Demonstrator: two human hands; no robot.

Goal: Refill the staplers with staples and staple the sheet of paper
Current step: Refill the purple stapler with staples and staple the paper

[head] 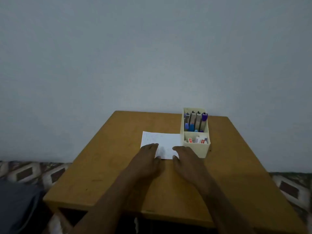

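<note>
Fingers [152,146] straight on the sheet of paper [163,141], middle of the desk [101,166].
We see the left hand [146,159] and right hand [185,159] resting on its near edge, each grip slack and empty; its long axis runs left-right. The staplers [195,122] lie in the cream box [196,150] just right of it, lengthwise toward the wall.

Paper [162,141] near edge partly hidden, writing unreadably blurred, small boxes [197,140] possibly staples
</note>
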